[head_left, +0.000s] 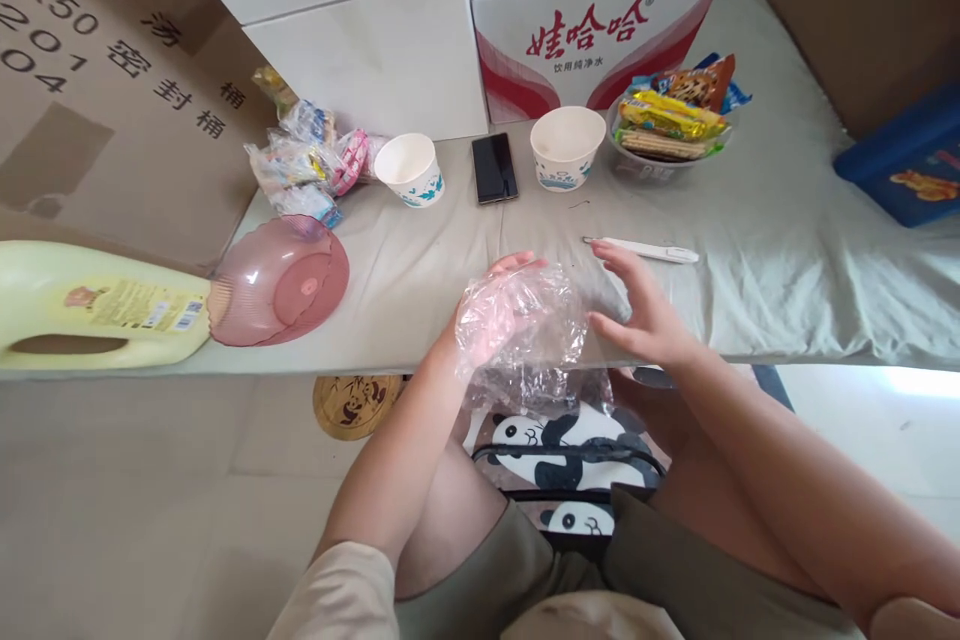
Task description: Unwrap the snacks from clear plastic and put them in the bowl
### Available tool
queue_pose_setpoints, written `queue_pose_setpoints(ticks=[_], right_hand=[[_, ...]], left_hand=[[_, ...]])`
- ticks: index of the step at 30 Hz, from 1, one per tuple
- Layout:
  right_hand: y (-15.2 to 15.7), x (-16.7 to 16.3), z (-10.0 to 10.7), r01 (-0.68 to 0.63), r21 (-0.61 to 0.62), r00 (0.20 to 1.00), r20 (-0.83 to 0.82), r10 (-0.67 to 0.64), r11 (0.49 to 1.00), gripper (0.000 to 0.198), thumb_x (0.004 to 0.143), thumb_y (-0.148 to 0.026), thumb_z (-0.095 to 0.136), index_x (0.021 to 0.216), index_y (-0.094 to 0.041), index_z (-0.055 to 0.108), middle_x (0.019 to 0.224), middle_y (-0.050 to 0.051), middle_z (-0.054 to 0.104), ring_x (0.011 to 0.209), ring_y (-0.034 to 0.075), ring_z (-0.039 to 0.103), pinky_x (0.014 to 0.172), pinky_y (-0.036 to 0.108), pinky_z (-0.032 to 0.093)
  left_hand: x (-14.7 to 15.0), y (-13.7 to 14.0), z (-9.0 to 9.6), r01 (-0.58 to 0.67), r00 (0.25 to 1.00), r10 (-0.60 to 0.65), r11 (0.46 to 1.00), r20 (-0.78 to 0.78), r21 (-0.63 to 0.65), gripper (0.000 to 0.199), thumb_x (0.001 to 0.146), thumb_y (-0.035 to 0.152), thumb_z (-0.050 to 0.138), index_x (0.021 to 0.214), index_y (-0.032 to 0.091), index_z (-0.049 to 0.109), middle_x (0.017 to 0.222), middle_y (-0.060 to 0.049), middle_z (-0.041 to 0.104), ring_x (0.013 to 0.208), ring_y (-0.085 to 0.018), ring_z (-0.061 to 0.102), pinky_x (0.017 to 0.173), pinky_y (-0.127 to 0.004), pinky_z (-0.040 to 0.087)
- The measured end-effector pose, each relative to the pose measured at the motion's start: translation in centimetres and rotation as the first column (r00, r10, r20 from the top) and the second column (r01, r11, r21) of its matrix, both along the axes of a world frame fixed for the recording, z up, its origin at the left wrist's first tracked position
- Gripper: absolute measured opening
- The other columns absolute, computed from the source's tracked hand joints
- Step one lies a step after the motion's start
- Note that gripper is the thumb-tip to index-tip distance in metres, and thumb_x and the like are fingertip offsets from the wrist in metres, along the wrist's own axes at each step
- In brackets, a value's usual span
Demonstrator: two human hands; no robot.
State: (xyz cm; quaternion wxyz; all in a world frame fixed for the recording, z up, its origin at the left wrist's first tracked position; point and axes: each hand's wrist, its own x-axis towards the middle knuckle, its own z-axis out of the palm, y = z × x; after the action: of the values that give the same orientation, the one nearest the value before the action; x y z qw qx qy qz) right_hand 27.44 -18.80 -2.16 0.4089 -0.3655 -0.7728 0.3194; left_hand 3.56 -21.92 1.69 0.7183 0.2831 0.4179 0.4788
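A crumpled clear plastic bag point(536, 320) hangs at the front edge of the cloth-covered surface. My left hand point(491, 315) holds it and shows partly through the film, its fingertips reaching past the top. To the right of the bag, my right hand point(637, 305) is raised with thumb and fingers apart and nothing between them. Just beyond those fingertips lies a white utility knife point(649, 250). A black phone point(494, 168) rests farther back, between a white paper cup point(411, 170) on the left and a wider paper cup point(568, 148) on the right.
Small wrapped packets point(304, 160) lie back left, near a pink translucent bowl point(289, 280) and a pale yellow jug point(97, 305) on its side. A tub of snacks point(671, 120) stands back right. White cartons point(600, 40) close off the rear; a blue box point(907, 160) is far right.
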Motion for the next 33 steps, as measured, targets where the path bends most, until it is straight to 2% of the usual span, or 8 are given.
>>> queue_pose_setpoints(ticks=[3,9,14,17,22,27,29,33], right_hand=[[-0.4,-1.6,0.8,-0.087,-0.091,0.992,-0.099,0.078,0.992,0.080,0.078,-0.050,0.075,0.146,-0.025,0.042,0.155,0.016,0.044,0.141,0.033,0.047,0.112,0.053,0.045],[-0.4,-2.3,2.7,0.089,-0.284,0.973,-0.179,-0.144,0.955,0.030,0.092,-0.053,0.061,0.090,-0.024,0.064,0.089,0.005,0.070,0.083,0.021,0.068,0.079,0.039,0.057],[-0.3,-2.2,3.0,0.101,-0.523,0.957,-0.180,-0.226,0.846,0.041,0.084,-0.064,0.066,0.085,-0.024,0.056,0.069,0.001,0.065,0.051,0.015,0.057,0.048,0.030,0.046],[-0.3,-2.3,2.7,-0.009,-0.590,0.959,-0.233,-0.159,0.808,0.047,0.080,-0.068,0.068,0.099,-0.027,0.057,0.058,-0.003,0.059,0.043,0.015,0.051,0.043,0.029,0.041],[-0.4,-2.0,2.6,-0.113,-0.627,0.905,-0.386,-0.182,0.771,0.043,0.080,-0.063,0.065,0.107,-0.030,0.057,0.056,-0.006,0.054,0.042,0.017,0.050,0.045,0.032,0.045],[0.3,-1.9,2.8,-0.148,-0.692,0.896,-0.395,-0.200,0.706,0.049,0.086,-0.073,0.045,0.087,-0.025,0.058,0.084,0.006,0.066,0.061,0.020,0.063,0.056,0.040,0.054],[0.6,-2.0,2.3,-0.092,-0.687,0.901,-0.365,-0.234,0.721,0.056,0.089,-0.075,0.039,0.102,-0.026,0.061,0.092,0.007,0.067,0.069,0.021,0.066,0.060,0.040,0.056],[0.7,-2.4,0.8,0.027,-0.653,0.872,-0.354,-0.337,0.757,0.071,0.078,-0.052,0.072,0.141,-0.034,0.044,0.092,0.001,0.067,0.072,0.019,0.066,0.062,0.036,0.057]], left_hand=[[1.2,0.2,-0.3,0.076,0.997,-0.075,0.996,0.031,-0.046,0.040,0.083,0.043,0.072,0.118,0.025,0.066,0.136,-0.009,0.066,0.117,-0.029,0.068,0.082,-0.040,0.062],[1.9,0.9,-0.5,0.200,0.978,-0.195,0.977,-0.080,0.072,0.036,0.081,0.040,0.076,0.113,0.024,0.070,0.111,-0.007,0.074,0.099,-0.026,0.073,0.083,-0.041,0.061],[0.9,0.9,-0.3,0.122,0.911,0.001,0.954,-0.412,0.272,0.044,0.071,0.027,0.085,0.113,0.025,0.071,0.110,-0.006,0.074,0.106,-0.024,0.070,0.089,-0.035,0.057],[0.6,0.9,-0.8,0.109,0.837,0.096,0.935,-0.538,0.337,0.023,0.075,0.028,0.081,0.096,0.020,0.075,0.094,-0.006,0.074,0.094,-0.021,0.071,0.080,-0.030,0.057],[0.9,1.3,-1.4,0.061,0.904,0.042,0.972,-0.426,0.226,0.026,0.083,0.042,0.073,0.099,0.021,0.073,0.065,0.000,0.064,0.060,-0.015,0.063,0.052,-0.025,0.050],[1.1,1.9,-1.1,-0.070,0.938,0.119,0.985,-0.326,0.158,0.021,0.087,0.039,0.064,0.081,0.019,0.067,0.073,-0.002,0.063,0.066,-0.015,0.064,0.058,-0.028,0.054],[1.0,2.1,-1.1,-0.056,0.947,0.097,0.989,-0.307,0.138,0.029,0.092,0.042,0.057,0.080,0.017,0.066,0.080,-0.005,0.066,0.072,-0.018,0.067,0.062,-0.031,0.055],[1.0,2.2,-1.5,-0.020,0.938,0.082,0.983,-0.338,0.183,0.031,0.080,0.035,0.074,0.106,0.022,0.064,0.083,-0.002,0.066,0.072,-0.015,0.066,0.065,-0.028,0.054]])
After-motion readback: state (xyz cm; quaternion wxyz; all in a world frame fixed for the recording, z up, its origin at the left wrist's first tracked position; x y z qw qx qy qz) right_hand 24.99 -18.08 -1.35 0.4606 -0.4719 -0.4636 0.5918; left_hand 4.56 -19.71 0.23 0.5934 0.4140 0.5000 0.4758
